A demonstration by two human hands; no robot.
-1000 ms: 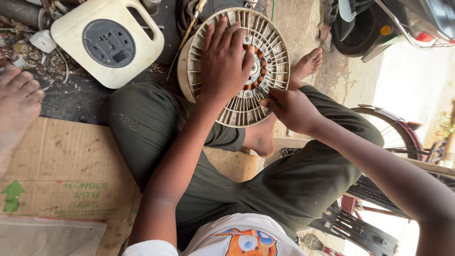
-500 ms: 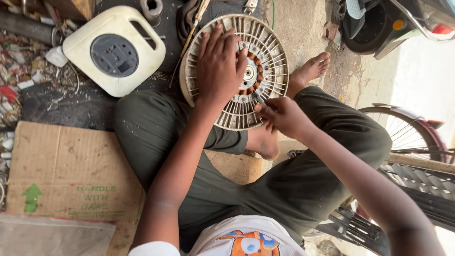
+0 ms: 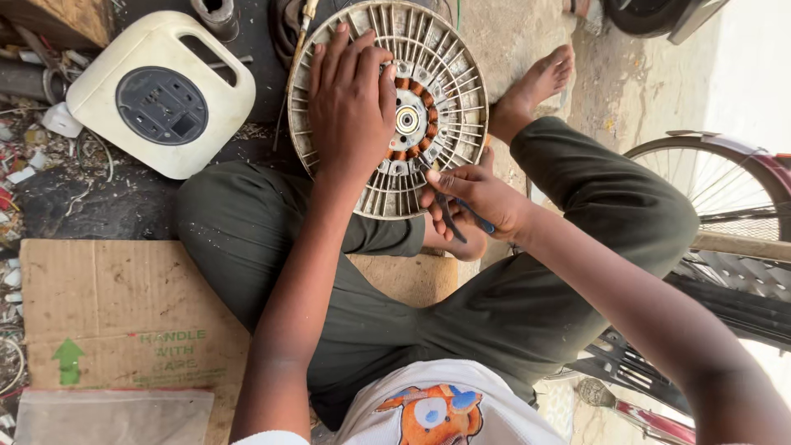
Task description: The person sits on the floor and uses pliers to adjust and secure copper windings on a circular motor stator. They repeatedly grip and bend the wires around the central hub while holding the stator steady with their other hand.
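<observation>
A round cream plastic finned motor disc (image 3: 449,91) with copper coils around a metal hub rests on my crossed legs. My left hand (image 3: 350,99) lies flat on its left half, fingers spread, pressing it down. My right hand (image 3: 478,198) is at the disc's lower right rim, closed around blue-handled pliers (image 3: 449,210) whose tip points at the coils near the hub.
A cream cable reel box (image 3: 161,95) lies at upper left. Flattened cardboard (image 3: 115,305) covers the ground at left, with scrap bits beside it. A bicycle wheel (image 3: 725,189) and frame stand at right. My bare foot (image 3: 535,82) rests by the disc.
The view has shifted, so the disc sits higher in frame. My right hand has moved up onto the disc's lower rim, with the pliers now visible. My left hand stays flat.
</observation>
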